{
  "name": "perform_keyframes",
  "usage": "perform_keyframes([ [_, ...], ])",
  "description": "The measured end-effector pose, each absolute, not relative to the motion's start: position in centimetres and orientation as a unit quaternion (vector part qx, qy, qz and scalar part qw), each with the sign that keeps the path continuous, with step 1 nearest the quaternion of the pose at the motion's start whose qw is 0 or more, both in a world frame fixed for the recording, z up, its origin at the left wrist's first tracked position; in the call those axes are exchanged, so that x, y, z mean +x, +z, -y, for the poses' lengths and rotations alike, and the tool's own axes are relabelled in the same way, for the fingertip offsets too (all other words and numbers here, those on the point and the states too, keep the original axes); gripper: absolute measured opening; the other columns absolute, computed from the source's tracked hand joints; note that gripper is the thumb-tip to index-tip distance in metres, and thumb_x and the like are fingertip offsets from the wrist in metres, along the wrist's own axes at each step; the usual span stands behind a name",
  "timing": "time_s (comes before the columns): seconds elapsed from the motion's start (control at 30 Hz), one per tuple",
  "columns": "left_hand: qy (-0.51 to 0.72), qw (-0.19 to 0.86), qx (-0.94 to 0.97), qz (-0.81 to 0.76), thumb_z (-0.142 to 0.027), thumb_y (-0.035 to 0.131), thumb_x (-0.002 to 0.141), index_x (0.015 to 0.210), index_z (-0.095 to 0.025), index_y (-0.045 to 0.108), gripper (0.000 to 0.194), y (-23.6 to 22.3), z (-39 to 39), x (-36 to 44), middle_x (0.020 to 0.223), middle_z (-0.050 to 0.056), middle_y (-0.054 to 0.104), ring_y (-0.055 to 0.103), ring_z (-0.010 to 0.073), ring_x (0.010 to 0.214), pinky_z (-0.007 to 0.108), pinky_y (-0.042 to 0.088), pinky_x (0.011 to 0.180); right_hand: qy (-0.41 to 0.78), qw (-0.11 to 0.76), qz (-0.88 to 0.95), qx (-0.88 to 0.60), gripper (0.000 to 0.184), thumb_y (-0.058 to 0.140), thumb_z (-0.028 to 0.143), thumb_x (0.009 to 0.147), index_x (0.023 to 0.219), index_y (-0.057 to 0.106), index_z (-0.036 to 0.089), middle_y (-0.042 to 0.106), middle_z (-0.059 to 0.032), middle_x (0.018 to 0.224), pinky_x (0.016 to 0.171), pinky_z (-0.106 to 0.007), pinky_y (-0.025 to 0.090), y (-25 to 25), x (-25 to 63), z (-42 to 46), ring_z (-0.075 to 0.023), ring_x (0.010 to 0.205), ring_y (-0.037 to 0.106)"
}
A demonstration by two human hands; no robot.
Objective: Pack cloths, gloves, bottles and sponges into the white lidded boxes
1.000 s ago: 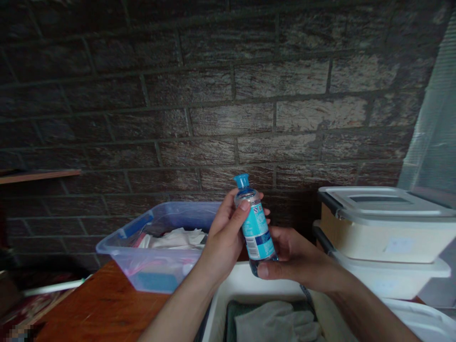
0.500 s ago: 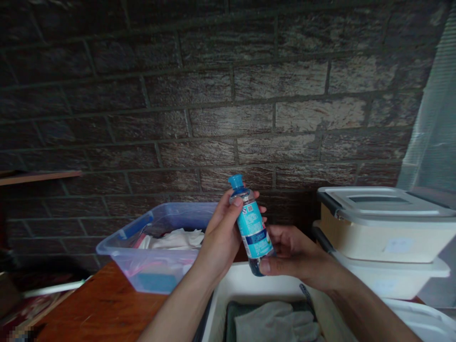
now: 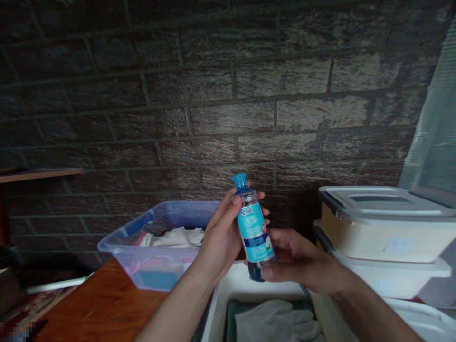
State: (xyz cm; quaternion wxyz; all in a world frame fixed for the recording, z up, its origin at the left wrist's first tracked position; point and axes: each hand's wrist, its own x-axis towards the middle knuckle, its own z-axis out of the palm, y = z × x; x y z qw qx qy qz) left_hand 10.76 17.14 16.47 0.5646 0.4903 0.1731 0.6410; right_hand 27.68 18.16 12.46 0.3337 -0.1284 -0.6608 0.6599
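Head view: the left hand (image 3: 223, 230) has its fingers gripping the blue bottle (image 3: 253, 232) near its cap; the right hand (image 3: 302, 261) has its fingers around the base. It leans left above the white bin (image 3: 231, 285), left of 2 stacked boxes (image 3: 384, 237).

From my end I see the translucent bin (image 3: 142, 266), a brick wall (image 3: 228, 114) behind it, stacked boxes (image 3: 366, 240) to its right.

The bottle (image 3: 253, 230) has a bright blue cap (image 3: 239, 180) and turquoise label (image 3: 250, 221) with a navy band (image 3: 255, 240). The desk (image 3: 103, 304) is kinda orangey brown, tub (image 3: 124, 260) is purplish blue, glove (image 3: 270, 320) is plain grey, wall (image 3: 213, 114) is dark brick pattern.
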Motion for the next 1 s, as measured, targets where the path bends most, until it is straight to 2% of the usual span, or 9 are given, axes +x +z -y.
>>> perform_keyframes([
  [0.13, 0.66, 0.542, 0.481, -0.197, -0.034, 0.059, 0.098, 0.129, -0.022, 0.056, 0.033, 16.4, -17.3, 11.0, 0.121, 0.012, 0.07, 0.072, 0.0208, 0.086, 0.038, 0.062, 0.079, 0.637, 0.372, 0.66, -0.14, 0.039, 0.088, 0.023, 0.074, 0.106, 0.068, 0.014, 0.063, -0.0008, 0.093, 0.077, -0.025, 0.044, 12.5, 27.2, -18.3, -0.0122, 0.083, 0.055],
  [0.27, 0.672, 0.525, 0.477, -0.211, -0.032, 0.068, 0.093, 0.127, -0.022, 0.057, 0.038, 16.3, -17.4, 11.5, 0.114, 0.009, 0.071, 0.071, 0.0189, 0.082, 0.034, 0.062, 0.073, 0.62, 0.384, 0.669, -0.139, 0.043, 0.089, 0.021, 0.072, 0.108, 0.066, 0.016, 0.065, -0.0017, 0.098, 0.089, -0.032, 0.046, 12.1, 26.9, -18.5, -0.0171, 0.094, 0.059],
  [0.4, 0.678, 0.524, 0.475, -0.198, -0.033, 0.068, 0.093, 0.129, -0.021, 0.058, 0.039, 16.5, -17.1, 11.5, 0.111, 0.009, 0.072, 0.071, 0.0183, 0.081, 0.034, 0.063, 0.073, 0.625, 0.362, 0.677, -0.139, 0.039, 0.086, 0.027, 0.077, 0.109, 0.067, 0.016, 0.067, -0.0029, 0.099, 0.091, -0.034, 0.047, 12.2, 27.2, -18.4, -0.017, 0.091, 0.059],
  [0.5, 0.679, 0.526, 0.473, -0.195, -0.034, 0.067, 0.094, 0.129, -0.021, 0.059, 0.038, 16.7, -16.8, 11.3, 0.111, 0.009, 0.072, 0.072, 0.0187, 0.081, 0.034, 0.063, 0.074, 0.638, 0.338, 0.68, -0.13, 0.031, 0.081, 0.034, 0.082, 0.104, 0.068, 0.016, 0.067, -0.0036, 0.095, 0.086, -0.032, 0.048, 12.7, 27.5, -18.1, -0.017, 0.089, 0.059],
  [0.6, 0.675, 0.536, 0.472, -0.189, -0.036, 0.07, 0.091, 0.129, -0.022, 0.06, 0.041, 16.8, -16.9, 11.0, 0.111, 0.008, 0.073, 0.072, 0.0191, 0.081, 0.034, 0.063, 0.074, 0.649, 0.332, 0.672, -0.127, 0.028, 0.079, 0.035, 0.084, 0.1, 0.069, 0.016, 0.067, -0.004, 0.094, 0.089, -0.034, 0.048, 13.0, 27.7, -17.9, -0.0187, 0.091, 0.061],
  [0.67, 0.667, 0.544, 0.475, -0.184, -0.038, 0.07, 0.09, 0.13, -0.022, 0.06, 0.044, 16.8, -17.1, 10.8, 0.113, 0.009, 0.073, 0.073, 0.0202, 0.083, 0.036, 0.063, 0.076, 0.654, 0.341, 0.664, -0.121, 0.029, 0.081, 0.033, 0.082, 0.102, 0.069, 0.016, 0.067, -0.004, 0.095, 0.091, -0.034, 0.047, 13.0, 27.6, -17.9, -0.0186, 0.092, 0.062],
  [0.83, 0.669, 0.529, 0.485, -0.195, -0.038, 0.07, 0.09, 0.128, -0.023, 0.057, 0.043, 16.5, -17.6, 10.9, 0.113, 0.009, 0.072, 0.073, 0.0207, 0.082, 0.036, 0.063, 0.072, 0.634, 0.377, 0.662, -0.132, 0.04, 0.086, 0.026, 0.077, 0.111, 0.067, 0.016, 0.068, -0.0057, 0.109, 0.086, -0.03, 0.047, 12.3, 27.3, -18.2, -0.0176, 0.096, 0.061],
  [1.0, 0.67, 0.519, 0.491, -0.201, -0.034, 0.073, 0.09, 0.128, -0.023, 0.057, 0.044, 16.3, -17.6, 11.1, 0.111, 0.007, 0.071, 0.072, 0.0187, 0.08, 0.034, 0.063, 0.072, 0.615, 0.383, 0.676, -0.134, 0.045, 0.089, 0.026, 0.073, 0.111, 0.066, 0.018, 0.069, -0.0048, 0.112, 0.095, -0.035, 0.047, 12.0, 27.0, -18.4, -0.0199, 0.102, 0.062],
])
